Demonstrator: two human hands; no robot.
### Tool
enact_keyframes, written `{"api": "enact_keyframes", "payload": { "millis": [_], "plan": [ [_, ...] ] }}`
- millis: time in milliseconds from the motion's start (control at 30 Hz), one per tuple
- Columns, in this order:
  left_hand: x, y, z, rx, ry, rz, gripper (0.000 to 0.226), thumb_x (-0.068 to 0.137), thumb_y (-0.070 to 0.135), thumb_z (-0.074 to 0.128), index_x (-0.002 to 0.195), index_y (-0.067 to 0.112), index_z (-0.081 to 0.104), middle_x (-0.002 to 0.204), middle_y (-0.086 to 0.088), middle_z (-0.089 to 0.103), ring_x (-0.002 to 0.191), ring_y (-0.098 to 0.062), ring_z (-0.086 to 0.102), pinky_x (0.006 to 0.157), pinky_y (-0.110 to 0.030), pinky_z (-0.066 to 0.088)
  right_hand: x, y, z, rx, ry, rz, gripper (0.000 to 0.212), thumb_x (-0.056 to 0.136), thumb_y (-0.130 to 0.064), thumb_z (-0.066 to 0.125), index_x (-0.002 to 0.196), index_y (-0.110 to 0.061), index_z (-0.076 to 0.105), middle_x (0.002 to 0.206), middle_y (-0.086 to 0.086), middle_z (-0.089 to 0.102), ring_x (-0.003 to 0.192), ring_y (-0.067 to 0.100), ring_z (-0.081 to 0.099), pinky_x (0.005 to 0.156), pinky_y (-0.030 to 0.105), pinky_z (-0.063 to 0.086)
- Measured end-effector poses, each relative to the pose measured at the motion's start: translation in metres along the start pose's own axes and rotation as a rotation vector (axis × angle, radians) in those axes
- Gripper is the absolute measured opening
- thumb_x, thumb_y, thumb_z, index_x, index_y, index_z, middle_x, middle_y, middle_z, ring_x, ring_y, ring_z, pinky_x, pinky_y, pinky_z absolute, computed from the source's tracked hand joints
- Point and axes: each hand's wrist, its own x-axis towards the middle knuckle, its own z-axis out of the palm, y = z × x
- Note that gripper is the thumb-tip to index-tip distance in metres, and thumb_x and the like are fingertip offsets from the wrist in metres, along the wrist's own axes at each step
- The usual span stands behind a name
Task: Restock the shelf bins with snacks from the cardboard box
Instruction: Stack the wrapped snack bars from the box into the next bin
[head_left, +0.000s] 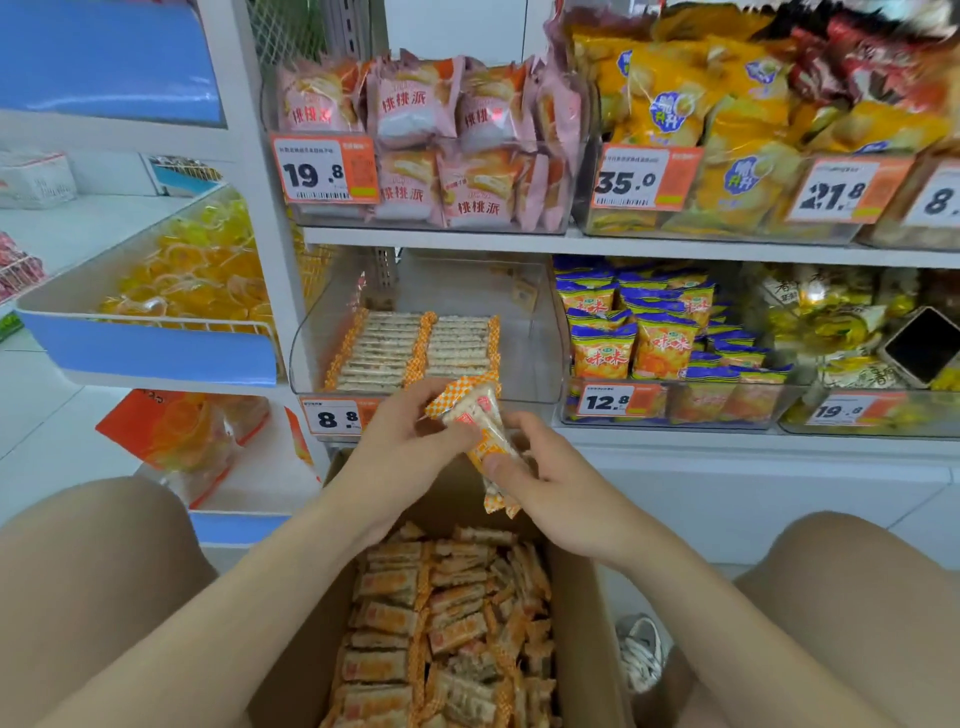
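Observation:
An open cardboard box (584, 623) stands on the floor between my knees, filled with several orange-and-clear wrapped snack bars (452, 623). Above it, my left hand (400, 447) and my right hand (545, 483) both grip a small bunch of the same snack bars (480, 421), held upright just in front of the clear shelf bin (530, 332). That bin, marked 8.8, holds two neat rows of these bars (415, 348) at its left side; its right part is bare.
Neighbouring bins hold pink pastry packs (426, 135), yellow chip bags (727, 130) and blue-orange snack packs (644, 338). A phone (922, 345) lies in the far right bin. A blue-edged rack with yellow sweets (197, 275) juts out at left. A shoe (641, 649) rests beside the box.

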Motion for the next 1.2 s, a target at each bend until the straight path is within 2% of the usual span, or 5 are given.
{"api": "enact_keyframes", "payload": {
  "millis": [267, 400, 500, 633, 1200],
  "plan": [
    [0.052, 0.014, -0.018, -0.213, -0.159, -0.105, 0.033, 0.101, 0.013, 0.067, 0.130, -0.001, 0.065, 0.125, -0.022, 0.072, 0.117, -0.036, 0.070, 0.101, -0.046, 0.057, 0.008, -0.016, -0.015, 0.082, 0.176, -0.096, 0.047, 0.108, -0.022, 0.053, 0.144, -0.045, 0.034, 0.108, -0.013, 0.074, 0.083, 0.028, 0.068, 0.072, 0.046, 0.055],
    [0.087, 0.006, -0.016, 0.202, -0.024, 0.059, 0.037, 0.103, 0.037, 0.064, 0.133, 0.015, 0.063, 0.117, -0.003, 0.074, 0.100, -0.018, 0.075, 0.085, -0.038, 0.063, 0.039, -0.020, -0.019, -0.094, 0.438, -0.121, 0.032, 0.098, -0.016, 0.063, 0.121, -0.037, 0.054, 0.089, -0.005, 0.073, 0.053, 0.008, 0.058, 0.047, 0.022, 0.041],
    [0.117, -0.019, -0.029, 0.801, 0.026, 0.288, 0.035, 0.106, 0.038, 0.055, 0.138, 0.024, 0.056, 0.124, 0.006, 0.065, 0.108, -0.012, 0.066, 0.091, -0.034, 0.055, 0.078, -0.014, -0.023, -0.408, 0.548, -0.097, 0.032, 0.096, -0.020, 0.063, 0.124, -0.032, 0.055, 0.082, -0.003, 0.066, 0.061, 0.013, 0.058, 0.052, 0.026, 0.041],
    [0.144, -0.046, -0.038, 1.155, -0.146, 0.091, 0.049, 0.104, 0.045, 0.047, 0.148, 0.025, 0.048, 0.154, -0.001, 0.043, 0.145, -0.031, 0.040, 0.113, -0.055, 0.039, 0.141, -0.007, -0.018, -0.831, 0.493, 0.097, 0.033, 0.102, -0.013, 0.059, 0.134, -0.015, 0.056, 0.099, 0.014, 0.071, 0.089, 0.032, 0.070, 0.070, 0.040, 0.055],
    [0.170, -0.063, -0.043, 1.228, -0.422, -0.087, 0.073, 0.092, 0.065, 0.012, 0.146, 0.030, 0.047, 0.156, -0.002, 0.038, 0.149, -0.033, 0.025, 0.117, -0.058, 0.033, 0.238, 0.035, -0.016, -1.050, 0.199, 0.291, 0.044, 0.099, 0.007, 0.051, 0.142, -0.003, 0.053, 0.138, 0.022, 0.059, 0.126, 0.037, 0.061, 0.094, 0.044, 0.056]
  ]
}}
